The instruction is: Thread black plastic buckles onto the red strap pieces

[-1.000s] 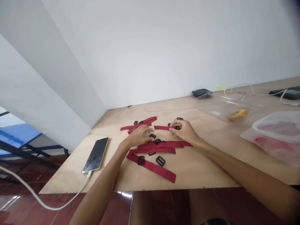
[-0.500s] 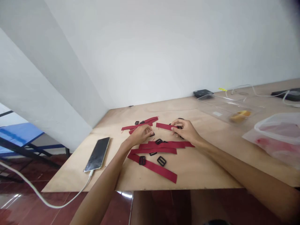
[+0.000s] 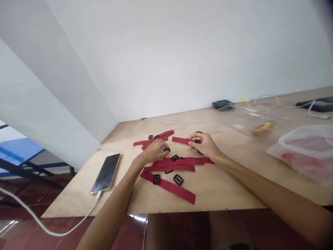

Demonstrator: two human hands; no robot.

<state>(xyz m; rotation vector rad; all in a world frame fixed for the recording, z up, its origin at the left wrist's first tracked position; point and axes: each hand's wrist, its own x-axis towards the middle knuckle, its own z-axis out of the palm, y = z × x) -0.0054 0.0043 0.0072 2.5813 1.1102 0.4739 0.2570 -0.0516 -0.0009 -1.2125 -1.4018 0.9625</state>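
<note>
Between its fingertips my left hand [image 3: 156, 150] grips a black slide buckle [image 3: 167, 150], just above the wooden table. My right hand [image 3: 203, 143] is closed on one end of a short red strap [image 3: 180, 140], whose free end points left toward my other hand. Dark pieces show partly behind the right fingers. Nearer to me lie several overlapping red straps [image 3: 177, 189], with a black buckle [image 3: 178, 179] beside them and another buckle [image 3: 156, 179] on one strap. Behind my left hand are more red straps [image 3: 140, 142] and small black buckles [image 3: 150, 137].
A phone [image 3: 106, 173] with a white cable lies at the left. On the right are a clear plastic tray [image 3: 239, 121], a yellow-orange object [image 3: 264, 128] and a whitish plastic bag [image 3: 307, 149]. A black box [image 3: 223, 104] sits near the wall.
My left hand has lifted the black buckle, which now shows at its fingertips. My right hand keeps hold of the red strap. The whole view has shifted slightly.
</note>
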